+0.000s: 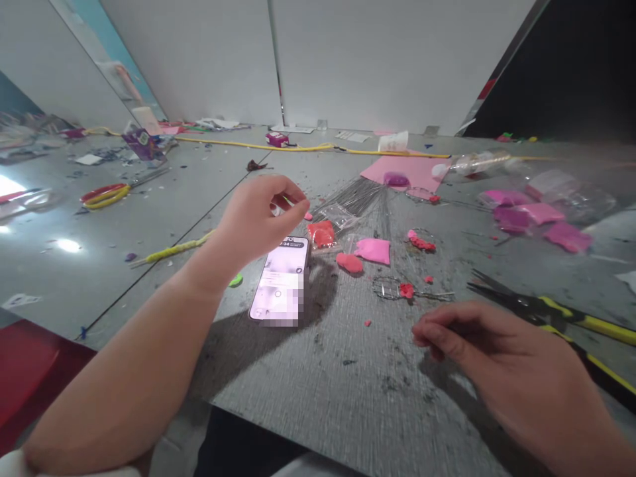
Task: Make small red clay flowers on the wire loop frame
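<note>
My left hand (pixel 263 212) hovers over the top of a lit phone (pixel 279 281), thumb and index finger curled together. A small pink bit (pixel 308 216) shows by the thumb tip; I cannot tell if it is held. Low on the right, my right hand (pixel 501 358) has its fingertips pressed together, and anything in them is hidden. Just beyond it lies a twisted wire loop (pixel 385 287) with red clay (pixel 406 290) on it. Between the hands rest a coral clay lump (pixel 350 263), a pink clay packet (pixel 373 251) and a red clay packet (pixel 322 234).
Yellow-and-black pliers (pixel 541 308) lie beside my right hand. Fine wires (pixel 368 199) spread toward pink paper (pixel 422 171). Scissors (pixel 106 196) and a yellow wrapped stem (pixel 173 250) are at left, purple-pink packets (pixel 527 213) at right. A yellow cable (pixel 238 145) crosses the back.
</note>
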Available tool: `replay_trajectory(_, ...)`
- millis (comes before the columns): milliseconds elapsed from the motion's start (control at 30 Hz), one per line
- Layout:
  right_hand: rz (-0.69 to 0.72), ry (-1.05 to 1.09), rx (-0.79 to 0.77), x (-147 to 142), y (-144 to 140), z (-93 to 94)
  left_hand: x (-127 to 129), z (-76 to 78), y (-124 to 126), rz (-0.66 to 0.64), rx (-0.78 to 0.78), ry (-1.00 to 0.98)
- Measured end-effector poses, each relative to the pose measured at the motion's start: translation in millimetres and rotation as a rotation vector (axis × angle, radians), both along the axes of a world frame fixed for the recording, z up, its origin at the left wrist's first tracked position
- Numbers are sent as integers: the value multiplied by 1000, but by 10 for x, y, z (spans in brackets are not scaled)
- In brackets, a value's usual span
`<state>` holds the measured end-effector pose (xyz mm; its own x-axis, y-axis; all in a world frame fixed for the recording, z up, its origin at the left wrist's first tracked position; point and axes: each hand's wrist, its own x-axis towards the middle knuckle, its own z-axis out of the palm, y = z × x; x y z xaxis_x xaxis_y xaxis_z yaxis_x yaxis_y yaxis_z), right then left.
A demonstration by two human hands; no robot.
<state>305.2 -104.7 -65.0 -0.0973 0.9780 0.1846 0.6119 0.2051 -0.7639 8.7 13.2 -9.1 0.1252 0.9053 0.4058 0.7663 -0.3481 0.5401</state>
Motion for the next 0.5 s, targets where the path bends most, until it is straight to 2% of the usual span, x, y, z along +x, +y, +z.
replay_trajectory(167, -22, 49, 7, -21, 7, -4, 50, -22, -31, -21, 30, -67)
replay_trajectory(300, -37, 35, 18, -17, -17, 11, 307, -113, -269, -214, -23, -183)
replay_trajectory(400, -94, -16, 106, -12, -62, 26, 568, -234, -592, -429, -259, -272)
replay_trajectory(500, -152, -33, 250, -10, -138, 31, 762, -360, -871, -582, -719, -435)
